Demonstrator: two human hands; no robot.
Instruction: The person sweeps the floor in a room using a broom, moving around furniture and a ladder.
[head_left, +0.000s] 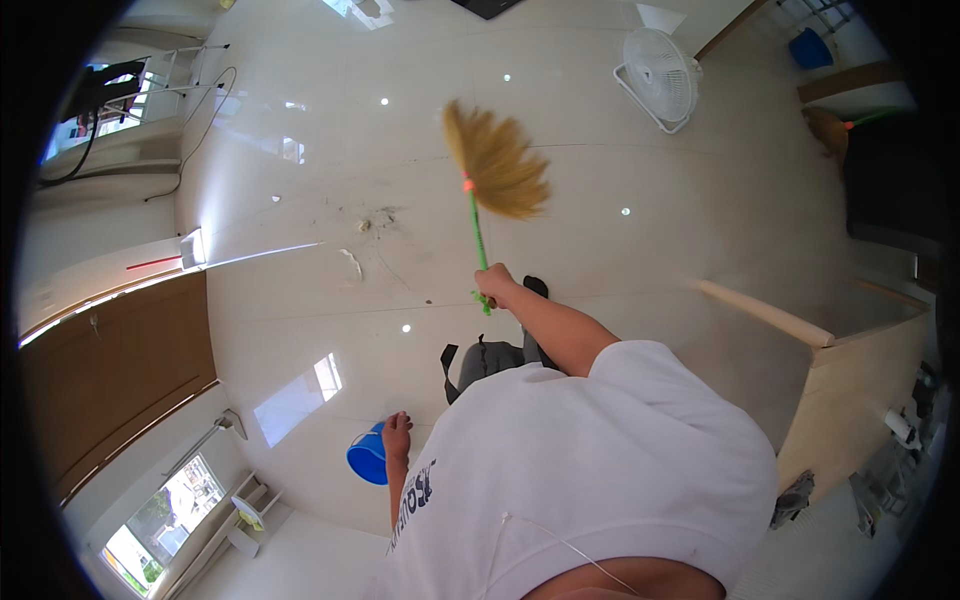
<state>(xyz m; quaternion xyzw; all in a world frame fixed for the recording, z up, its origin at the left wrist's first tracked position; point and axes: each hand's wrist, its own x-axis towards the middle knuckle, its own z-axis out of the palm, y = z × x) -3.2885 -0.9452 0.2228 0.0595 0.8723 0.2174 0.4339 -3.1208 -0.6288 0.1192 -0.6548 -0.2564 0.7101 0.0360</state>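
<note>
My right hand (495, 285) grips the green handle of a soft grass broom (504, 161) near its end. The straw head fans out ahead of me, low over the tiled floor (570, 255); contact is hard to judge. Left of the broom lie dark dirt (386, 215), a small pale lump (365, 225) and a thin whitish strip (351, 264). My left hand (397, 433) hangs at my side with loosely bent fingers and nothing visible in it. It overlaps a blue bucket (367, 459) in the view; whether they touch is unclear.
A white floor fan (656, 75) stands ahead right. At right is a wooden panel structure (847, 390) with a rounded rail. Another broom (827, 133) rests by a dark item. A long-handled dustpan (193, 249) lies near the brown door (127, 375). A cable (214, 112) trails at upper left.
</note>
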